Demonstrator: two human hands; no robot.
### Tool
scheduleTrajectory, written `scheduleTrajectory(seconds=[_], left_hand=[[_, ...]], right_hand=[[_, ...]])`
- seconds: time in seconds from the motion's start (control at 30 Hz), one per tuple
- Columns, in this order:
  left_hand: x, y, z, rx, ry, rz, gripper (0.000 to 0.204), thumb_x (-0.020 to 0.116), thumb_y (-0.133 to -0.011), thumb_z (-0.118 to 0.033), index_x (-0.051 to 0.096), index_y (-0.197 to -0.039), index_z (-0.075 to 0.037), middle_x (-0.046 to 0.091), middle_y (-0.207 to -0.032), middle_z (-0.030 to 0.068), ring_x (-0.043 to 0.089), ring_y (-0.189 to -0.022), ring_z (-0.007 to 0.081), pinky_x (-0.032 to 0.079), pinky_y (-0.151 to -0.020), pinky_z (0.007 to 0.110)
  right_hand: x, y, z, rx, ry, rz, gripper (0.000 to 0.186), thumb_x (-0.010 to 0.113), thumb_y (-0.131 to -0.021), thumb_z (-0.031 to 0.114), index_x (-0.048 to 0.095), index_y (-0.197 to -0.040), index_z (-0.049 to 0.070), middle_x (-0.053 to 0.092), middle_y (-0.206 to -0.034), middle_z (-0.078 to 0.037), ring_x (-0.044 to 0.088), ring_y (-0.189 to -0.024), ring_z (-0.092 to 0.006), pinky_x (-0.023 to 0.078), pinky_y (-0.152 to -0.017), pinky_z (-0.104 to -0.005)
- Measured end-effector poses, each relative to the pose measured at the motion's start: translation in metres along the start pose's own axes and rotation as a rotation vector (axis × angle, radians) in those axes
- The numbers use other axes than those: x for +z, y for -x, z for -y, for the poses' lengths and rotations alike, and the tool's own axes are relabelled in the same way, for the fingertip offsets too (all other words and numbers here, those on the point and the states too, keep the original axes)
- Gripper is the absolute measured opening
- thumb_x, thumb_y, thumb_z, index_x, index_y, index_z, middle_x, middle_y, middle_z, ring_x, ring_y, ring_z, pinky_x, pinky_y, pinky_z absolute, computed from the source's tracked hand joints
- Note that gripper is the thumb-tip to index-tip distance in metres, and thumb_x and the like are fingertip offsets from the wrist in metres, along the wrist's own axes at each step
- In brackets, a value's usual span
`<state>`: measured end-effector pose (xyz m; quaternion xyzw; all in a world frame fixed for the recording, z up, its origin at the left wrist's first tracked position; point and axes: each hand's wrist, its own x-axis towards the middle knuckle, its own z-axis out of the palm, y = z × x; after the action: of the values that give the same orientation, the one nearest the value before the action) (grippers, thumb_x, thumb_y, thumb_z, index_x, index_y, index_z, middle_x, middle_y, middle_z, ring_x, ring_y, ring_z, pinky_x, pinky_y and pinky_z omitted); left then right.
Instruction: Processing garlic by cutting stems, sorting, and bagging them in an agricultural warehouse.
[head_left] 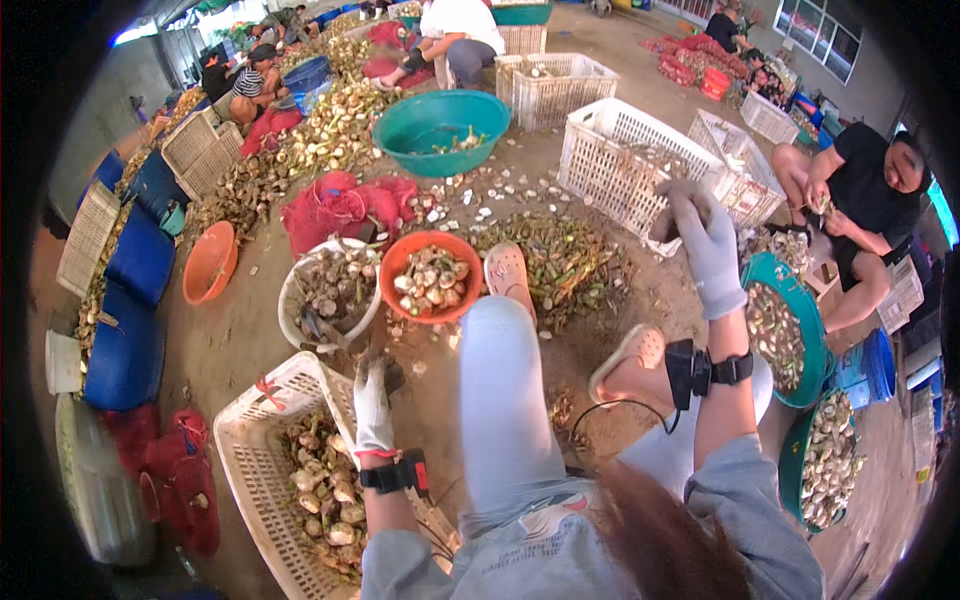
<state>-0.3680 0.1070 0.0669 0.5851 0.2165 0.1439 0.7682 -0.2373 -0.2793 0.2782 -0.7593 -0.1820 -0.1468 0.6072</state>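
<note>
Garlic bulbs [335, 510] in the near white crate [255, 450] would likely be best lifted lightly, a few at a time, to avoid bruising. They lie at seven o'clock from the gloved left hand [374, 405], whose fingers look bent; whether they grip anything I cannot tell. From there, an orange bowl [430, 316] sits at one o'clock, the gloved right hand [705, 235] at two, its hold unclear.
</note>
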Motion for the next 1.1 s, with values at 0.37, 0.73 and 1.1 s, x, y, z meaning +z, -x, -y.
scheduleTrajectory(seconds=[0.37,0.73,1.1], left_hand=[[0.01,-0.143,0.164,-0.446,-0.257,0.076,0.031,0.056,-0.087,-0.025,0.058,-0.111,-0.005,0.063,-0.09,0.0057,0.06,-0.076,0.0121,0.05,-0.064,0.029],[0.182,-0.226,0.251,-0.453,-1.275,0.078,0.073,0.06,-0.08,-0.035,0.033,-0.142,-0.008,0.03,-0.146,0.0205,0.034,-0.13,0.0354,0.028,-0.105,0.046],[0.121,-0.193,0.161,-0.352,-0.514,0.384,0.045,0.047,-0.088,-0.003,0.044,-0.133,0.003,0.055,-0.122,0.0077,0.052,-0.107,0.013,0.041,-0.092,0.025]], right_hand=[[0.048,0.005,-0.194,0.307,0.512,0.24,0.021,0.056,-0.086,0.023,0.063,-0.102,0.012,0.066,-0.089,-0.011,0.064,-0.078,-0.0256,0.051,-0.073,-0.0347],[0.065,0.047,-0.335,0.77,0.607,0.395,0.03,0.059,-0.082,0.025,0.06,-0.109,0.01,0.06,-0.106,-0.016,0.063,-0.085,-0.0326,0.05,-0.078,-0.039],[0.137,0.182,-0.34,0.942,0.258,1.321,0.035,0.046,-0.087,0.03,0.06,-0.114,0.013,0.062,-0.113,-0.015,0.06,-0.102,-0.0335,0.046,-0.088,-0.043]])
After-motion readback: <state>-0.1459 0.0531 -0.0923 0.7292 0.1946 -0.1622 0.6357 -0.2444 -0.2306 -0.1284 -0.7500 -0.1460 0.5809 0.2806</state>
